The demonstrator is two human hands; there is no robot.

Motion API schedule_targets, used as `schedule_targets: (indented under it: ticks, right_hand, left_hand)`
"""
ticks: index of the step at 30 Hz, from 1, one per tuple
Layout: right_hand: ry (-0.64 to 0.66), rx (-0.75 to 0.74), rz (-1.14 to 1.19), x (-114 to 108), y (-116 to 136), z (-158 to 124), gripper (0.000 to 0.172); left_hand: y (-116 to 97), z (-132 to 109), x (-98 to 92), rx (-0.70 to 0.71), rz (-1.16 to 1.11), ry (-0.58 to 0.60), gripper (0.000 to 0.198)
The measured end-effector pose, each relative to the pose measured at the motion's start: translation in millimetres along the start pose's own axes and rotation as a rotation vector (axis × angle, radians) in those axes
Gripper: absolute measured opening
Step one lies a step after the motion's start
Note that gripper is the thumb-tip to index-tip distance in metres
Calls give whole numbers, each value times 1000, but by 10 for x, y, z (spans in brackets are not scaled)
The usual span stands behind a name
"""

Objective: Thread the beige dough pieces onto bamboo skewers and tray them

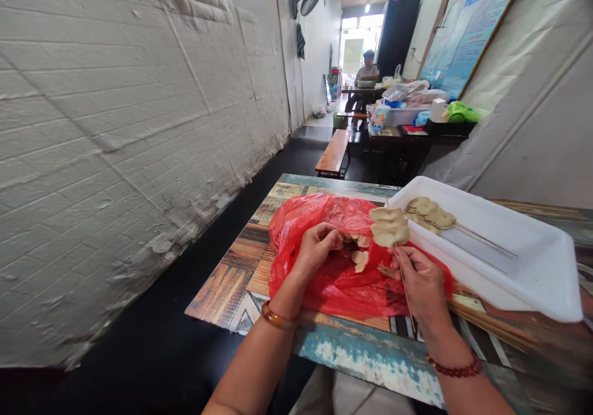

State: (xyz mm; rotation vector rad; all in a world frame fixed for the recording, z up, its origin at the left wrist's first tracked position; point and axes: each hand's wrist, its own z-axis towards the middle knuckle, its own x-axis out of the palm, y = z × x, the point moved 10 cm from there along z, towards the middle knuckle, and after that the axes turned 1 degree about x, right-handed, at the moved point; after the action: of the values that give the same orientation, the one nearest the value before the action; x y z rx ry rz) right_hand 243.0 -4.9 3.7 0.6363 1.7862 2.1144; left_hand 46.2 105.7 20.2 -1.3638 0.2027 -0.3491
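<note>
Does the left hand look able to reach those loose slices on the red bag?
Likely yes: the left hand rests on the red bag right beside the loose slices, with nothing between them.

Red bag (333, 279) – thin glossy plastic, crinkled; tray (519, 267) – smooth white plastic; table (231, 285) – worn painted wood.

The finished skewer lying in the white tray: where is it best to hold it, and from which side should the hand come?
Probably by the bare stick, not the slices. The finished skewer lies flat in the white tray, with the slices bunched at its left end and the thin stick running free to the right. Come from above on the right and pinch the stick with the fingertips.
</note>
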Motion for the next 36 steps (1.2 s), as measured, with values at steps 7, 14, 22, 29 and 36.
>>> schedule_targets:
  ticks: [7, 14, 22, 29, 36]
  right_hand:
    - [4, -27, 20, 24, 61, 8, 32]
    - [61, 9, -60, 96, -10, -31, 33]
    - [108, 0, -73, 158, -5, -56, 30]
    - [139, 5, -65, 196, -19, -72, 28]
    - [120, 1, -49, 172, -39, -53, 28]
  left_hand:
    - [-274, -23, -125, 339, 599, -138, 16]
    - [-290, -39, 13, 431, 1026, -79, 20]
    - [-174, 12, 141, 362, 1303, -22, 19]
    - [-195, 43, 58, 370, 1131, -116, 19]
    - [-208, 38, -122, 291, 660, -179, 13]
